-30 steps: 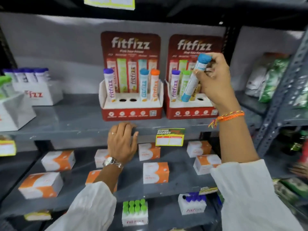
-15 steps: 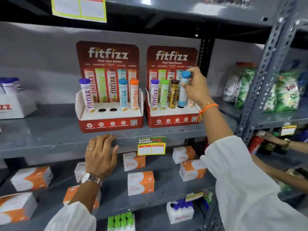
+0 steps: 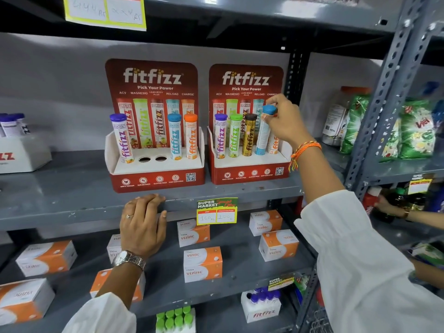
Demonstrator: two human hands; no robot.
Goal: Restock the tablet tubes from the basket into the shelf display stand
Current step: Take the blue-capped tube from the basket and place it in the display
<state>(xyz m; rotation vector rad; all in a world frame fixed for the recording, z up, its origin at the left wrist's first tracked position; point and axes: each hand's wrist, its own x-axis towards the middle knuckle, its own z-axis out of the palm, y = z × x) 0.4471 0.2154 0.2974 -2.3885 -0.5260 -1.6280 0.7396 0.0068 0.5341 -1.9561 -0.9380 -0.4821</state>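
Note:
Two red fitfizz display stands sit on the grey shelf. The right stand (image 3: 249,175) holds purple, green and brown tubes upright, and an orange one half hidden behind my hand. My right hand (image 3: 284,122) pinches the cap of a blue-capped tube (image 3: 262,133) that stands slightly tilted in the fourth hole. The left stand (image 3: 156,181) holds a purple tube, a blue tube and an orange tube, with two bare holes (image 3: 152,159) in the middle. My left hand (image 3: 143,224) rests flat on the shelf's front edge, holding nothing. No basket is in view.
Orange vizinc boxes (image 3: 203,264) lie on the shelf below. White fitfizz cartons with tubes stand at the far left (image 3: 18,150) and bottom (image 3: 262,305). Green packets (image 3: 416,131) fill the right-hand rack, where another person's hand (image 3: 384,205) holds a dark bottle.
My right hand has lowered the blue-capped tube from a slant in the air down into the right stand's fourth hole. The view has shifted so the stands sit further left and lower.

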